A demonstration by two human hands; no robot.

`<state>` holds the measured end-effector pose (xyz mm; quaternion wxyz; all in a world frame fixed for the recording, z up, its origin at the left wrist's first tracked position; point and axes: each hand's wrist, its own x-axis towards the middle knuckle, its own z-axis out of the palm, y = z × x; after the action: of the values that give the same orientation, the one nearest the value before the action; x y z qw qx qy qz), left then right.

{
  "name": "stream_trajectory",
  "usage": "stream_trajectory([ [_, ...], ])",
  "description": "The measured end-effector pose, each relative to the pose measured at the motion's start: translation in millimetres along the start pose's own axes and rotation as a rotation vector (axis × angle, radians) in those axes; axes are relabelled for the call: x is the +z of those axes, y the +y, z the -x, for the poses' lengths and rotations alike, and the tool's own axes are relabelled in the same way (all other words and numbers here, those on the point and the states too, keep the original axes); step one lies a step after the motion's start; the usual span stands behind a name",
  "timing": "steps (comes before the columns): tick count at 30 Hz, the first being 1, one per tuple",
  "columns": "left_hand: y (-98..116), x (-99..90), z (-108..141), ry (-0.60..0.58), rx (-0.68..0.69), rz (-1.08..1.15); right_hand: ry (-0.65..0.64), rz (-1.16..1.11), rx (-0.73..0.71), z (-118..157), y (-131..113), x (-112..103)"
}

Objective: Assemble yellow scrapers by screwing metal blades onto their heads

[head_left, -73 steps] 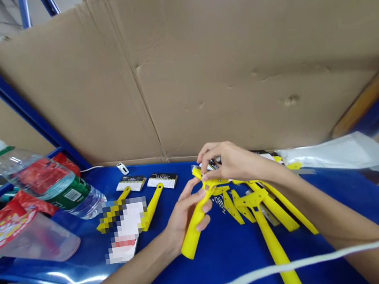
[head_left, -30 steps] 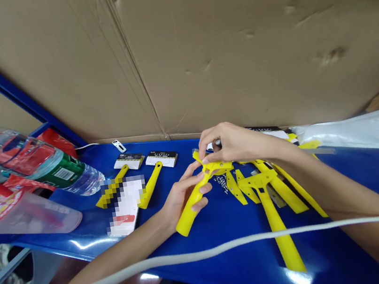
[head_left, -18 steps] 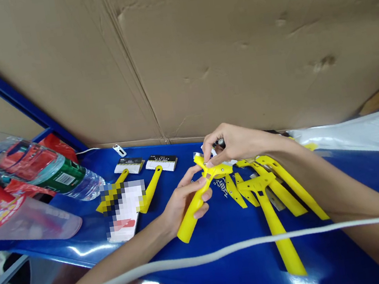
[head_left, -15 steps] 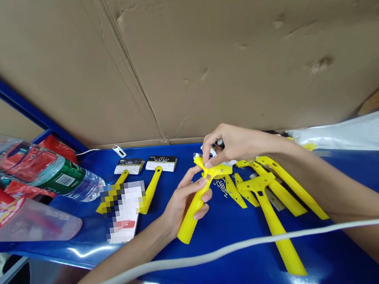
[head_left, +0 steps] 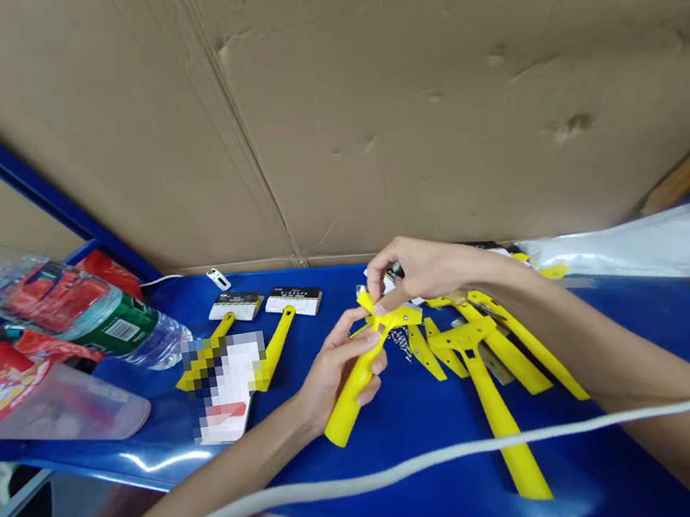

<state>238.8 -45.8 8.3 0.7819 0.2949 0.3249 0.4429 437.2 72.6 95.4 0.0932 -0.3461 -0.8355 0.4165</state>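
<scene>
My left hand (head_left: 342, 371) is wrapped round the handle of a yellow scraper (head_left: 349, 406), which is tilted with its head up and away from me. At that head, the fingertips of my right hand (head_left: 405, 274) are pinched together; whatever is between them is too small to make out. Just right of the held scraper lie small screws (head_left: 401, 343) in a loose pile and narrow yellow blade covers (head_left: 426, 354). Another yellow scraper handle (head_left: 497, 408) rests on the blue table, and several more yellow handles (head_left: 521, 353) lie beneath my right forearm.
Two scrapers with packaged heads (head_left: 294, 301) lie at the back left, near a blurred-out phone-like slab (head_left: 228, 405). A water bottle (head_left: 128, 325) and a plastic cup (head_left: 101, 407) lean in at left. A white cable (head_left: 377, 474) crosses the foreground; a plastic bag (head_left: 641, 244) lies right.
My right hand has shifted slightly down at the scraper's head, fingertips still pinched there. My left hand keeps its hold on the handle. The view has moved a little.
</scene>
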Motion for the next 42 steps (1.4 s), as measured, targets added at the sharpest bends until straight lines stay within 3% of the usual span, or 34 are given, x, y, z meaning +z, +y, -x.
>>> stream_trajectory([
  [3, 2, 2.6, 1, 0.025, -0.022, 0.046, -0.008, 0.015, -0.028, -3, 3, 2],
  [9, 8, -2.0, -1, 0.032, -0.05, 0.216, 0.113, 0.075, -0.027, -2, -2, -1],
  [12, 10, -7.2, -4, 0.036, -0.035, 0.302, 0.281, 0.094, -0.103, 11, -14, -11],
  [16, 11, -8.2, -4, 0.056, -0.04, 0.307, 0.593, 0.047, -0.315, 39, -35, -24],
  [21, 8, -6.1, -2, 0.029, -0.013, 0.304, 0.78, -0.06, -0.499, 60, -51, -23],
  [25, 6, -5.5, -1, 0.021, -0.011, 0.288, 0.779, 0.017, -0.521, 59, -53, -14],
  [33, 8, -2.8, 0, 0.026, -0.021, 0.271, 0.644, 0.006, -0.536, 41, -46, 0],
  [42, 9, -2.3, 0, 0.039, -0.034, 0.274, 0.661, -0.034, -0.542, 34, -41, 2],
])
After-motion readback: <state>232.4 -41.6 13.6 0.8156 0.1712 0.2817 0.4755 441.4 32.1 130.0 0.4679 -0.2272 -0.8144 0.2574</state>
